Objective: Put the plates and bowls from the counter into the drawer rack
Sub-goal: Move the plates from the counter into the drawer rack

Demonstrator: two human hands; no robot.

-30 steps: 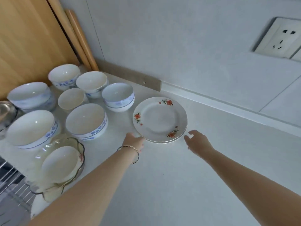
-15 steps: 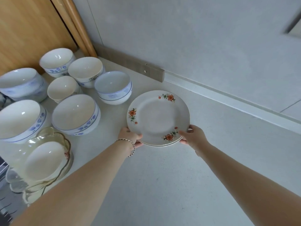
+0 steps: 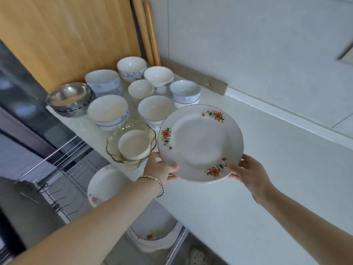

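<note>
Head view: a stack of flowered plates (image 3: 200,142) is held in both hands just above the table (image 3: 277,178), near its front edge and a little tilted. A thin second rim shows under the top plate. The left hand (image 3: 160,169) pinches the stack's near-left rim, with the thumb on top and the fingers (image 3: 172,176) curled under it. A beaded bracelet (image 3: 155,181) sits on that wrist. The right hand (image 3: 248,173) grips the near-right rim, with its thumb lying on the rim beside the orange flower print and its fingers curled beneath.

White and blue-patterned bowls (image 3: 155,109) stand close together toward the table's far left corner. A steel bowl (image 3: 68,96) sits beside them at the front edge. A scalloped glass dish (image 3: 112,148) with a small white bowl (image 3: 133,144) inside it stands at the front edge, just left of the held plates.

Below the front edge is the wire drawer rack (image 3: 63,169), pulled open, with a white plate (image 3: 107,184) in it. A second flowered dish (image 3: 154,232) lies lower down, partly hidden by the left arm. A wooden board (image 3: 66,35) and two rolling pins (image 3: 150,31) lean up behind the bowls.
</note>
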